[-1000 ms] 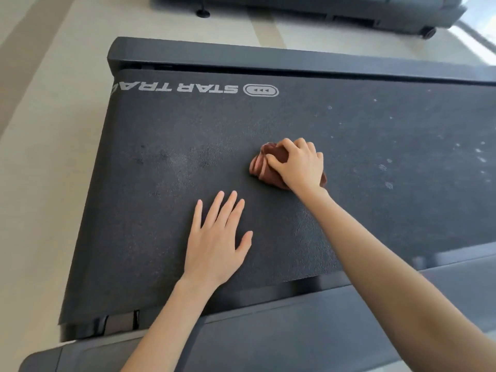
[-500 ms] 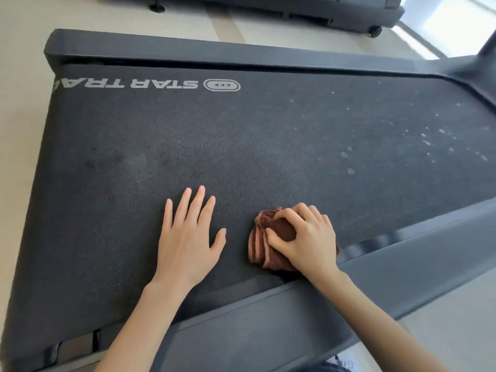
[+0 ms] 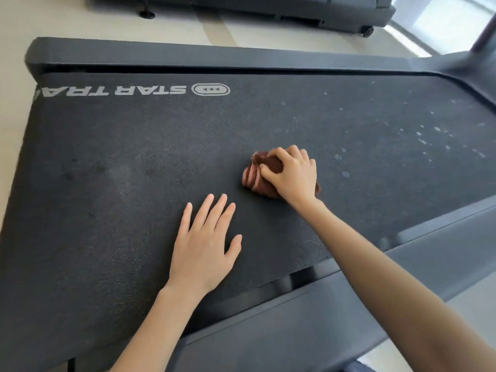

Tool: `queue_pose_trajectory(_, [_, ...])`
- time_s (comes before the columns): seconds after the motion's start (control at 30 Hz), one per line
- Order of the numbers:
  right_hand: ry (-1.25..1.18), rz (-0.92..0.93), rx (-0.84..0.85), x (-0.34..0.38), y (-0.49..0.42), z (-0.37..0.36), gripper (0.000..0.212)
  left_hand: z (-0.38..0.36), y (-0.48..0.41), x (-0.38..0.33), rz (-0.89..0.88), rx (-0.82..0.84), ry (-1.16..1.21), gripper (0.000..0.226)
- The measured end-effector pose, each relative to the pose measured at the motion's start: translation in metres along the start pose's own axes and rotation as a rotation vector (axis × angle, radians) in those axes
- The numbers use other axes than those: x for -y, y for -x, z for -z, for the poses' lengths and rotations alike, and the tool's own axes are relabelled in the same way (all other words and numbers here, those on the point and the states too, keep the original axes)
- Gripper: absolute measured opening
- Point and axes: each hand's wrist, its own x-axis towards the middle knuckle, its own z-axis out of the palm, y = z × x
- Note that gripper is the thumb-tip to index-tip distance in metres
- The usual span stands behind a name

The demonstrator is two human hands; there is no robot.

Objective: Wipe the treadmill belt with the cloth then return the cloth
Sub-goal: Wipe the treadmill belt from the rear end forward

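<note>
The dark treadmill belt (image 3: 134,162) fills most of the view, with white lettering near its far left edge. My right hand (image 3: 291,174) presses a bunched brown cloth (image 3: 253,175) onto the middle of the belt, fingers curled over it. My left hand (image 3: 205,242) lies flat on the belt nearer to me, fingers spread, holding nothing. Pale specks (image 3: 429,135) dot the belt to the right of the cloth.
The grey side rail (image 3: 308,326) runs along the near edge and another rail (image 3: 188,56) along the far edge. A second machine's base (image 3: 295,9) stands on the pale floor beyond. An upright post (image 3: 483,36) rises at the far right.
My right hand pulled the cloth from mid-belt to the near edge, then pushed it back out to the middle. My left hand stayed flat on the belt.
</note>
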Motion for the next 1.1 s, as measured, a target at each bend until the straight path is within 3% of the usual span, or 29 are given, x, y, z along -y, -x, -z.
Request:
queue_pose_trajectory(0.23, [-0.093,0.083,-0.083,-0.052,0.104,0.044,0.031,-0.003,-0.018,-0.007,-0.021,-0.037,0.033,0.063])
queue_pose_trajectory(0.4, [-0.152,0.075,-0.085,-0.052,0.103,0.044,0.041,-0.011,-0.030,-0.031,-0.040,-0.046,0.066,0.061])
queue_pose_trajectory(0.53, [-0.153,0.264,-0.200,-0.058,0.075,0.026,0.025,-0.013,-0.029,-0.032,-0.046,-0.034,0.027,0.060])
queue_pose_trajectory(0.8, [-0.279,0.471,0.021,-0.074,-0.038,0.001,0.023,-0.010,-0.029,-0.038,0.015,-0.011,0.019,0.055])
queue_pose_trajectory(1.1, [-0.528,0.706,0.365,-0.119,0.021,0.046,0.022,-0.007,-0.029,-0.046,0.064,0.060,-0.065,0.055])
